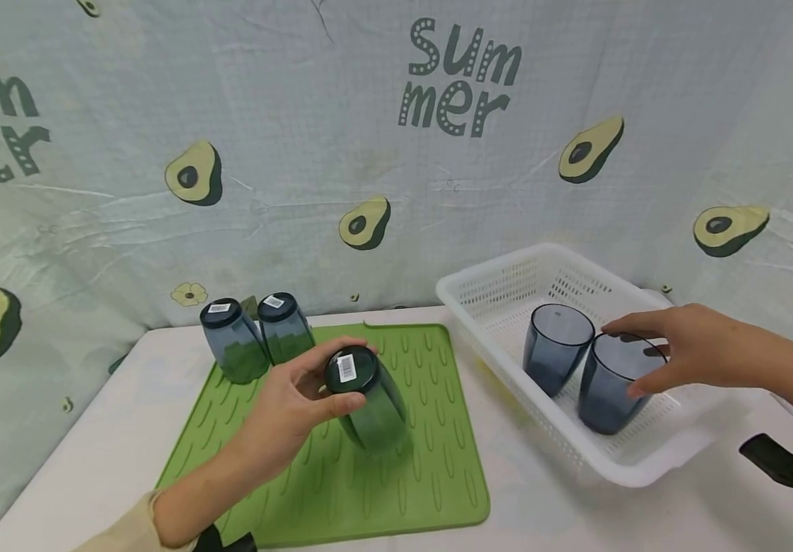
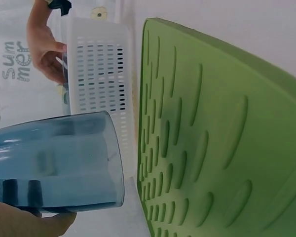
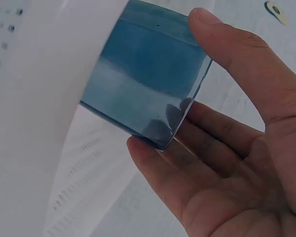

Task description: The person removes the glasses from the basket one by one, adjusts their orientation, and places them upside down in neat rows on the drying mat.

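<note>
My left hand (image 1: 296,395) grips an upside-down blue tinted drinking glass (image 1: 380,414) near its base, which carries a white barcode label. In the left wrist view a gap shows between this glass's rim (image 2: 117,163) and the green ridged mat (image 2: 227,133). On the right, my right hand (image 1: 693,349) holds a second blue glass (image 1: 607,395) near its rim, thumb on one side and fingers on the other. That glass stands upright, tilted slightly, in a white perforated basket (image 1: 500,337). Another upright glass (image 1: 551,356) is beside it.
Two upside-down glasses, one on the left (image 1: 233,345) and one beside it (image 1: 284,330), stand at the back left of the mat. A pale cloth printed with avocados (image 1: 192,172) hangs behind the white table (image 1: 93,429).
</note>
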Demonstrator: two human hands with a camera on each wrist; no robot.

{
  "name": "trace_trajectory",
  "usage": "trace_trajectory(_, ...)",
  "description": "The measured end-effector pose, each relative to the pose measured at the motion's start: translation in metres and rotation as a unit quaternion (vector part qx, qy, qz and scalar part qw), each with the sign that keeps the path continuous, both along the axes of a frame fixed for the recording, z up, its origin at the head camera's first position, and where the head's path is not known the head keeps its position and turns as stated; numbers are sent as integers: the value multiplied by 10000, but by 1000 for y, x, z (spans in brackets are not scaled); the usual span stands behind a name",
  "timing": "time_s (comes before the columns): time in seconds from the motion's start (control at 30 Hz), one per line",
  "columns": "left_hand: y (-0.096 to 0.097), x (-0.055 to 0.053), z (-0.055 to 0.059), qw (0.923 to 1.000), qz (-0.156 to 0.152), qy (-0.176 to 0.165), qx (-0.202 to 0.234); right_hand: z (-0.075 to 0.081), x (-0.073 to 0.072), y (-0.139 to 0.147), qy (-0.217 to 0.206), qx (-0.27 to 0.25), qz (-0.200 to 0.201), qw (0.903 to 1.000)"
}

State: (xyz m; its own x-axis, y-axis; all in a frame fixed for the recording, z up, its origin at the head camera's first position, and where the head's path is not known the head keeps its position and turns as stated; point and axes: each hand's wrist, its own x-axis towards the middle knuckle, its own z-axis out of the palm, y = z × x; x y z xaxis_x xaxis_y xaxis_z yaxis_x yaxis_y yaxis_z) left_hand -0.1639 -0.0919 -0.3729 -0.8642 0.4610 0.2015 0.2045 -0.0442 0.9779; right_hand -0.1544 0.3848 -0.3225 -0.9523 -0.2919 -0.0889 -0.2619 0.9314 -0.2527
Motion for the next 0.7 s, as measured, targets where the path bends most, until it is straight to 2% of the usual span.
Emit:
trace_trajectory(0.2, 1, -1, -3, 9999, -24, -167, 32, 4, -10, 14, -124, 112, -145, 9998)
trace_trajectory(0.37, 2, -2, -4, 9996, 79, -275, 64, 7, -18, 17, -240, 53, -251, 9994)
trace_trajectory(0.7, 1, -6, -6, 9996, 190, -202, 76, 10, -27, 18, -405, -113, -340, 9985)
